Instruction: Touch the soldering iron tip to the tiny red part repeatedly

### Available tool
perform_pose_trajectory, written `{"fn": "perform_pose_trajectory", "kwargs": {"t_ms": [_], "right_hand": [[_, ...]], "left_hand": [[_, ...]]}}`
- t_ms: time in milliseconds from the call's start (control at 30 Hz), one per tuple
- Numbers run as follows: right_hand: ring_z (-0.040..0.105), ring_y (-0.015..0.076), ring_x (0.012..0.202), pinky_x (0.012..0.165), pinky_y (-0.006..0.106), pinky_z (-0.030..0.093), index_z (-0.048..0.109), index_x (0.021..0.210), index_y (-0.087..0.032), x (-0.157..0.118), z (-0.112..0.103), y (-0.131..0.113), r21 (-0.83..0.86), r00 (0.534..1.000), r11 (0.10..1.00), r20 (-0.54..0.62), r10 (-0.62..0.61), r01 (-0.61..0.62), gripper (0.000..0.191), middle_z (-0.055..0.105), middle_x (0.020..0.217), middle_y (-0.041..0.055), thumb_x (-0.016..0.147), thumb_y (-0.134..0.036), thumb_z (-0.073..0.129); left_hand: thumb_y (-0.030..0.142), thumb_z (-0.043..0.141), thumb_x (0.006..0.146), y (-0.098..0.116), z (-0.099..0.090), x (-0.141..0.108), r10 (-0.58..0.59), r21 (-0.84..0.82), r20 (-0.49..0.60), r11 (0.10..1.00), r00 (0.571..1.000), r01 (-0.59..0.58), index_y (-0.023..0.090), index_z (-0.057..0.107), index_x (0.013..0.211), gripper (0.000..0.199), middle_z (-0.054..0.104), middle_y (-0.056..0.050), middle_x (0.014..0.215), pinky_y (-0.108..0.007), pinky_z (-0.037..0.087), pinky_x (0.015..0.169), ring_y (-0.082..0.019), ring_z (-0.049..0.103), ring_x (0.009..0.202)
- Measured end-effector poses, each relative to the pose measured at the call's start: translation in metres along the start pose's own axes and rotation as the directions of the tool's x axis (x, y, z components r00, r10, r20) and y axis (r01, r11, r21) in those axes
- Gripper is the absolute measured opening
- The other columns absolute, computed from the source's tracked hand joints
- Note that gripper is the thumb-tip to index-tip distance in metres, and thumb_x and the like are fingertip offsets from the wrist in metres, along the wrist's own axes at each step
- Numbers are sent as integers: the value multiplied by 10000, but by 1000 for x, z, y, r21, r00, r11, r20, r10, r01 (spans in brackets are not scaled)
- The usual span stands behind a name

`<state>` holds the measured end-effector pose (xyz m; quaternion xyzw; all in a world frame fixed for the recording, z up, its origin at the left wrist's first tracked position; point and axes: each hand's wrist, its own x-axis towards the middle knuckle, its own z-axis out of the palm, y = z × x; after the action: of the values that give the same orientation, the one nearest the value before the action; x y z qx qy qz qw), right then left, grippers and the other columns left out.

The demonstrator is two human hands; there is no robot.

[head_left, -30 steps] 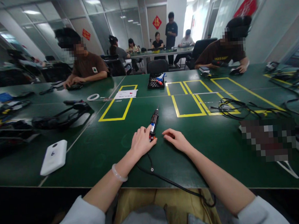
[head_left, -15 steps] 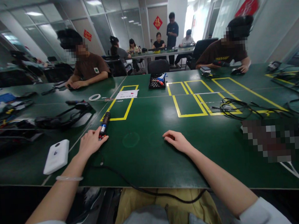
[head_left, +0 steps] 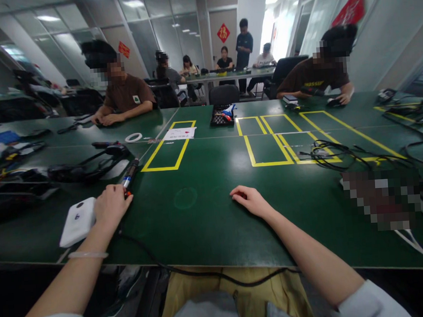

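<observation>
My left hand (head_left: 110, 205) is closed around a slim dark cylindrical tool (head_left: 129, 175) with a blue-and-white band and orange-red parts near the fingers. Its far end points away from me, just above or on the green table (head_left: 208, 216); contact is unclear. Beside the wrist lies a white rounded box (head_left: 77, 221), partly covered by that hand. My right hand (head_left: 252, 200) rests on the table near the middle, fingers loosely bent, holding nothing visible. A black cable (head_left: 175, 268) runs from near my left hand over the table edge and across my lap.
Yellow tape outlines (head_left: 162, 169) mark the table. Farther off stand a black tray (head_left: 216, 122) of small tools and a white tape roll (head_left: 134, 137). Black cables (head_left: 325, 151) lie tangled at right, dark gear (head_left: 90, 168) at left. Two people sit across the table.
My left hand has moved left with the cylindrical tool, closer to the white box. The right hand stays where it was.
</observation>
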<state>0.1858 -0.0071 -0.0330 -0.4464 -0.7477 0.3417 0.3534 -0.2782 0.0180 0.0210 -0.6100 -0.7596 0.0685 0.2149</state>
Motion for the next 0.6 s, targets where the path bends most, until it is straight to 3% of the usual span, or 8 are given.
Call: {"fn": "perform_pose_trajectory", "kwargs": {"t_ms": [167, 267, 300, 367, 433, 467, 533, 600], "right_hand": [[551, 136, 659, 626, 243, 409, 664, 939, -184, 1, 2, 0, 9, 1000, 1000, -1, 15, -15, 172, 642, 760, 11, 868, -276, 537], [551, 137, 657, 623, 247, 409, 664, 940, -186, 2, 1, -2, 25, 1000, 999, 6, 25, -25, 177, 646, 767, 12, 865, -287, 540], [551, 137, 655, 622, 248, 409, 664, 938, -185, 1, 1, -3, 32, 1000, 999, 7, 26, -27, 178, 645, 766, 12, 864, -290, 541], [553, 137, 658, 627, 251, 413, 662, 935, -180, 1, 0, -5, 52, 999, 998, 10, 30, -31, 182, 640, 763, 12, 863, -296, 542], [563, 140, 679, 646, 257, 424, 657, 944, -177, 1, -1, -5, 88, 999, 996, 11, 34, -35, 190, 637, 770, 15, 864, -305, 542], [571, 142, 698, 664, 261, 431, 652, 959, -174, 1, -1, -4, 115, 999, 993, 11, 34, -35, 198, 640, 784, 18, 864, -311, 545], [581, 143, 726, 680, 264, 442, 627, 1018, -172, 1, 0, -2, 191, 999, 981, 20, 32, -35, 232, 649, 824, 26, 860, -326, 555], [573, 132, 695, 652, 255, 444, 588, 1088, -175, 2, 1, -1, 269, 998, 962, 51, 26, -39, 298, 647, 829, 21, 844, -347, 586]], "left_hand": [[427, 331, 895, 17, -23, 4, -103, -112, -11, 989, 995, 101, 78, 583, 1052, 458, 625, -189, 979, -398, 450, 732, -320, 598, 866], [466, 364, 883, 51, -42, 5, -64, -406, 31, 911, 997, 71, 139, 589, 1081, 444, 665, -146, 952, -393, 459, 737, -294, 627, 847], [483, 390, 873, 68, -49, 4, 3, -552, 53, 834, 999, 27, 163, 593, 1078, 431, 677, -117, 939, -373, 463, 747, -266, 635, 839], [502, 448, 848, 107, -61, -3, 223, -831, 60, 551, 973, -75, 179, 605, 1047, 411, 688, -68, 899, -319, 467, 773, -202, 642, 824], [506, 471, 840, 148, -72, -12, 435, -969, 42, 237, 899, -70, 159, 619, 1044, 429, 676, -63, 889, -300, 472, 770, -170, 630, 801], [497, 485, 837, 167, -76, -17, 509, -992, 39, 122, 860, -27, 150, 623, 1057, 433, 666, -67, 909, -295, 474, 760, -158, 618, 791], [471, 516, 832, 200, -84, -27, 612, -997, 35, -34, 790, 71, 143, 606, 1121, 447, 642, -60, 905, -283, 471, 728, -132, 590, 749], [444, 543, 830, 223, -89, -36, 687, -983, 30, -112, 726, 147, 145, 565, 1196, 474, 620, -37, 839, -267, 460, 696, -116, 568, 711]]}}
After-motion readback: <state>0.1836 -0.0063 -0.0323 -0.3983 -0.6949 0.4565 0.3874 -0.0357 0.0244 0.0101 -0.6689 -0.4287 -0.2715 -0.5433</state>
